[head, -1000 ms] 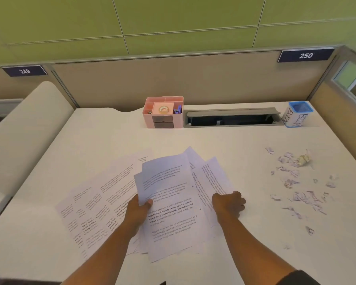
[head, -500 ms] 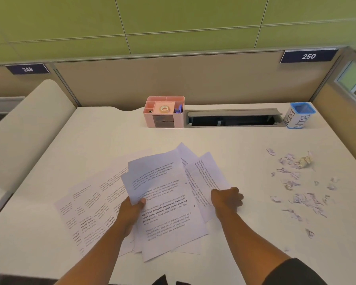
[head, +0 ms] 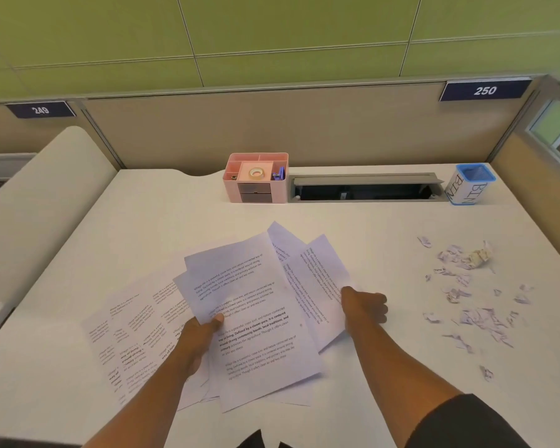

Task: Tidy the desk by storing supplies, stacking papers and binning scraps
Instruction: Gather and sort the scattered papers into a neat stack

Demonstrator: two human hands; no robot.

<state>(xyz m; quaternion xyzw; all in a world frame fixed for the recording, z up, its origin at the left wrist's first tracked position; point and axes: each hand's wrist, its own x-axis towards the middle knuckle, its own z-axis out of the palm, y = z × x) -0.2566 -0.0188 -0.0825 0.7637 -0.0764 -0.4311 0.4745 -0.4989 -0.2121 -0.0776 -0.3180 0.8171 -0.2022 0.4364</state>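
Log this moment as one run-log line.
stage: gathering papers | left hand: gripping sheets | right hand: on sheets' edge | scraps: unbinned

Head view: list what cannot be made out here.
- Printed white paper sheets: count unclear, they overlap, and the left hand covers some.
- Right hand: fingertips hidden under a sheet edge.
- Pink plastic desk organiser: small compartment contents too tiny.
- Grey cable tray: interior dark.

**Two bare hands reaching forward, both closed**

The left hand (head: 201,331) sits at about 7 o'clock from centre of view, thumb on top and pointing toward 1 o'clock, pinching shut. The right hand (head: 366,307) sits at about 4 o'clock, knuckles up, fingers curled under. Both forearms rise from the lower edge; a dark sleeve covers the right upper arm.
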